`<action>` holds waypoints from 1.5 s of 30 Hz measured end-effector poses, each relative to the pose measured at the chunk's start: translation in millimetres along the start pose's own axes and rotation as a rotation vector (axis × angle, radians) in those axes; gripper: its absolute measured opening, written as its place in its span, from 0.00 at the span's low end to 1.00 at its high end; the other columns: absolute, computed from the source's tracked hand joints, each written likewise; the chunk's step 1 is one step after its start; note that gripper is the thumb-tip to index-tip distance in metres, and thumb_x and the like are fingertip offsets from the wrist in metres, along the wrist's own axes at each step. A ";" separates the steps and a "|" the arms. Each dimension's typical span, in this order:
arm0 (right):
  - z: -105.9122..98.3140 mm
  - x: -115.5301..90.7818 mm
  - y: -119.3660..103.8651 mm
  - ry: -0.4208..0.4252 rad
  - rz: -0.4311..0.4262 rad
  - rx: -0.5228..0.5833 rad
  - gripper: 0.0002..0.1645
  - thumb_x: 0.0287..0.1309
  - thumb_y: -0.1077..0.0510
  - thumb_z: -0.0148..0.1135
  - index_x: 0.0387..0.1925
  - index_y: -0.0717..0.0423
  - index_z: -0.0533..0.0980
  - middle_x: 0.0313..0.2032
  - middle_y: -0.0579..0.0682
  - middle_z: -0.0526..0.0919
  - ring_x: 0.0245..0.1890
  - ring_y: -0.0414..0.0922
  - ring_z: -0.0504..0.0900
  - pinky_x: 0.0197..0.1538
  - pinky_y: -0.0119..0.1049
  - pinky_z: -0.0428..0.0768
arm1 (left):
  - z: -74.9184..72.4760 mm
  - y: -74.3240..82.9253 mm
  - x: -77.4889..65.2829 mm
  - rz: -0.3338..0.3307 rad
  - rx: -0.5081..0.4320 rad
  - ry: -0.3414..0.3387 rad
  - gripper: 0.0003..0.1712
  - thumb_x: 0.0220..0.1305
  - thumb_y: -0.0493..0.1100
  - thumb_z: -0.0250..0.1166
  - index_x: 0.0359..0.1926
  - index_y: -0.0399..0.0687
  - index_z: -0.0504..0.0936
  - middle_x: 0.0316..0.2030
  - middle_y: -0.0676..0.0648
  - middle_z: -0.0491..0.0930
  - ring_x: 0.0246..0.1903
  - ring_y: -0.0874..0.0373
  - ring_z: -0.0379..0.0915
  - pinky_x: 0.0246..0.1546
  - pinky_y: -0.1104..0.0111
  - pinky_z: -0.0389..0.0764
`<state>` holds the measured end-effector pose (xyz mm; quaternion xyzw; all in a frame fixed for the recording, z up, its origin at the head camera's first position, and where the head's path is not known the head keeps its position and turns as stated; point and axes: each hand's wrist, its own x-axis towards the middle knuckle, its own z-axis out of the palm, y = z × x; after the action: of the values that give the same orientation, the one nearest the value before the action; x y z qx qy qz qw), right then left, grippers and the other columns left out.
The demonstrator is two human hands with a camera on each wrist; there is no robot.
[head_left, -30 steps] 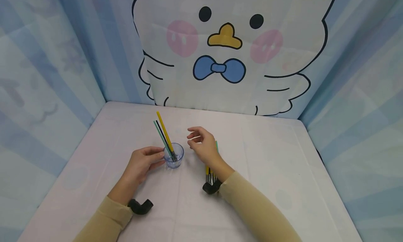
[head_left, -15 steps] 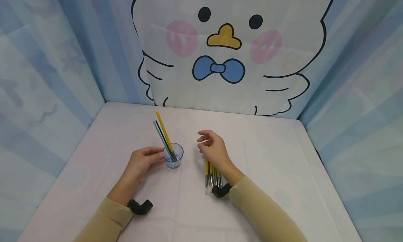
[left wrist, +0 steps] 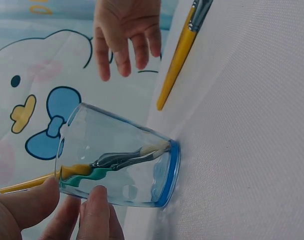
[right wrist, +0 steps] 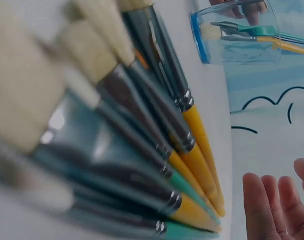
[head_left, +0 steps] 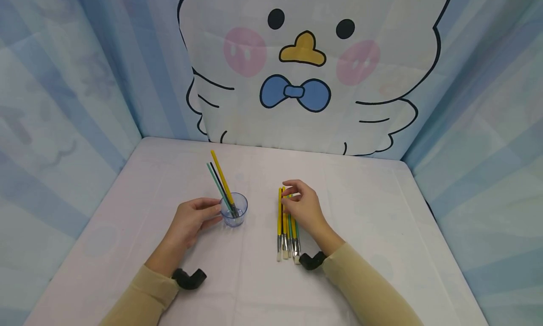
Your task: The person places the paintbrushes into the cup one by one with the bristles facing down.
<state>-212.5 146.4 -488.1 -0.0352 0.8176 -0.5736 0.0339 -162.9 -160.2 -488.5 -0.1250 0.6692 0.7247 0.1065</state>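
Holding one cup (head_left: 240, 216) with left grip (head_left: 193, 220), three brushes (head_left: 222, 177) inside, right grip (head_left: 305, 207) relaxed

On the table (head_left: 360, 213) stands the cup (head_left: 241, 214), three paintbrushes (head_left: 222, 183) in it, the left hand (head_left: 197, 217) at its left; to its right lie loose brushes (head_left: 285, 228), partly beneath the right hand (head_left: 303, 204), a backdrop (head_left: 297, 128) behind.

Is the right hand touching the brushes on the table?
Apart: the left wrist view shows a gap between the right hand and the brush in sight; the right wrist view shows one between fingers and handles.
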 end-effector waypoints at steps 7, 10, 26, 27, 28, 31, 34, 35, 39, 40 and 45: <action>-11.2 -5.4 5.6 0.024 0.031 -0.062 0.29 0.65 0.69 0.70 0.67 0.56 0.78 0.50 0.59 0.85 0.38 0.50 0.86 0.36 0.39 0.94 | 2.3 0.5 0.0 -0.003 0.007 0.011 0.23 0.73 0.33 0.69 0.65 0.27 0.80 0.55 0.40 0.82 0.46 0.60 0.86 0.53 0.69 0.93; -14.1 -7.0 8.3 0.027 0.060 -0.081 0.30 0.65 0.68 0.70 0.67 0.55 0.78 0.49 0.59 0.84 0.38 0.49 0.86 0.36 0.38 0.94 | 2.5 0.8 -0.3 -0.006 0.012 0.012 0.23 0.73 0.34 0.69 0.66 0.28 0.79 0.56 0.39 0.81 0.46 0.60 0.86 0.52 0.69 0.93; -23.6 -12.9 20.9 0.022 0.217 -0.305 0.27 0.59 0.65 0.77 0.59 0.56 0.80 0.36 0.53 0.82 0.21 0.44 0.82 0.26 0.34 0.88 | 2.6 0.4 -1.7 -0.021 0.021 0.024 0.24 0.73 0.35 0.70 0.66 0.29 0.80 0.55 0.40 0.81 0.45 0.61 0.86 0.52 0.69 0.93; -23.5 -13.3 20.6 0.015 0.219 -0.317 0.26 0.58 0.65 0.77 0.58 0.56 0.80 0.35 0.52 0.82 0.20 0.44 0.82 0.25 0.33 0.88 | 2.6 0.3 -2.0 -0.020 0.021 0.024 0.24 0.73 0.35 0.70 0.66 0.29 0.80 0.56 0.40 0.82 0.46 0.61 0.86 0.52 0.69 0.93; -23.4 -13.4 20.2 0.010 0.221 -0.326 0.26 0.58 0.65 0.77 0.58 0.56 0.80 0.34 0.52 0.82 0.20 0.44 0.82 0.25 0.33 0.87 | 2.8 0.3 -2.2 -0.021 0.022 0.024 0.24 0.73 0.35 0.70 0.66 0.30 0.80 0.56 0.40 0.82 0.46 0.61 0.86 0.52 0.69 0.93; -22.8 -13.0 19.7 -0.002 0.220 -0.367 0.25 0.58 0.65 0.76 0.57 0.56 0.80 0.33 0.51 0.82 0.19 0.44 0.81 0.24 0.32 0.84 | 2.9 -0.1 -1.8 -0.022 0.020 0.024 0.24 0.73 0.35 0.70 0.65 0.29 0.80 0.55 0.40 0.82 0.46 0.60 0.86 0.52 0.69 0.93; -22.0 -11.7 18.5 -0.009 0.217 -0.413 0.24 0.59 0.66 0.73 0.57 0.57 0.80 0.32 0.50 0.82 0.18 0.44 0.82 0.24 0.31 0.81 | 2.7 -1.0 0.0 -0.026 0.022 0.024 0.23 0.73 0.34 0.70 0.65 0.30 0.80 0.55 0.41 0.82 0.46 0.61 0.86 0.52 0.69 0.93; -21.6 -11.0 18.1 -0.014 0.218 -0.435 0.24 0.59 0.66 0.72 0.57 0.57 0.80 0.31 0.49 0.82 0.18 0.44 0.82 0.24 0.31 0.80 | 2.7 -1.3 0.6 -0.029 0.024 0.026 0.23 0.73 0.34 0.69 0.65 0.30 0.80 0.55 0.41 0.82 0.46 0.61 0.86 0.52 0.69 0.93; -18.9 -8.5 14.0 -0.028 0.225 -0.514 0.25 0.56 0.64 0.71 0.58 0.57 0.80 0.29 0.48 0.83 0.18 0.44 0.82 0.25 0.31 0.76 | 1.9 -2.0 2.0 -0.029 0.033 0.028 0.23 0.74 0.34 0.69 0.65 0.30 0.80 0.56 0.40 0.82 0.46 0.61 0.86 0.52 0.69 0.93; -17.8 -7.7 13.0 -0.030 0.226 -0.538 0.26 0.56 0.64 0.71 0.58 0.57 0.80 0.28 0.48 0.83 0.19 0.44 0.81 0.25 0.31 0.76 | 1.7 -2.0 2.1 -0.029 0.034 0.030 0.22 0.74 0.34 0.69 0.65 0.31 0.81 0.56 0.40 0.81 0.46 0.61 0.86 0.52 0.69 0.93; -11.5 -3.3 9.6 -0.029 0.222 -0.660 0.26 0.54 0.61 0.73 0.57 0.57 0.81 0.30 0.49 0.85 0.26 0.45 0.81 0.31 0.33 0.76 | 0.8 -2.9 2.4 -0.026 0.028 0.025 0.23 0.73 0.34 0.69 0.65 0.30 0.81 0.57 0.39 0.81 0.46 0.61 0.86 0.52 0.69 0.93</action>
<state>-210.5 160.7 -493.1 0.0369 0.9574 -0.2704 0.0944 -164.2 -159.1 -491.9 -0.1412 0.6788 0.7123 0.1092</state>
